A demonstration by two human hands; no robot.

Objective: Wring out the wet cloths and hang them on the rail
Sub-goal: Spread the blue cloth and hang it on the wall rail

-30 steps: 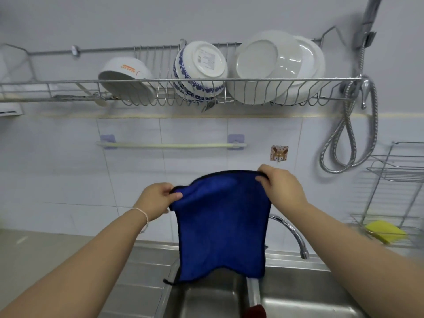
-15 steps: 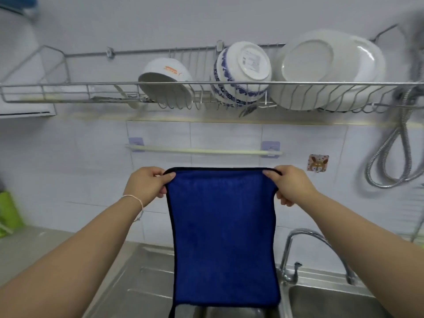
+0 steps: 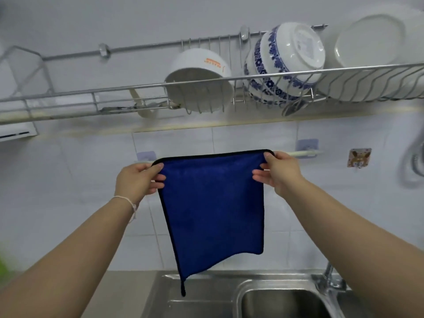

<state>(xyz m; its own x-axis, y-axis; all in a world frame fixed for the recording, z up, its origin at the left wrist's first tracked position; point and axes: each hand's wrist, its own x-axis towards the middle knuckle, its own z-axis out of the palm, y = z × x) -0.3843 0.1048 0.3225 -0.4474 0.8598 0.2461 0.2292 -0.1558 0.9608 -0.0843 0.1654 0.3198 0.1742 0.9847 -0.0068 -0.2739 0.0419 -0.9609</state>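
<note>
A blue cloth (image 3: 213,203) with a black hem hangs flat and spread out in front of the tiled wall. My left hand (image 3: 137,180) pinches its top left corner and my right hand (image 3: 278,172) pinches its top right corner. The cloth's top edge is level with the white rail (image 3: 302,153) fixed to the wall by two lilac mounts. Most of the rail is hidden behind the cloth, and I cannot tell whether cloth and rail touch. The cloth's lower corner dangles over the steel sink (image 3: 275,299).
A wire dish rack (image 3: 114,92) runs along the wall above the rail, holding a white bowl (image 3: 197,88), a blue-patterned bowl (image 3: 284,63) and white plates (image 3: 371,53). A tap (image 3: 328,278) stands at the sink's right. A shower hose (image 3: 413,166) hangs far right.
Both hands have raised the cloth from over the sink up to rail height and pulled it taut and flat. The view has shifted left and tilted upward.
</note>
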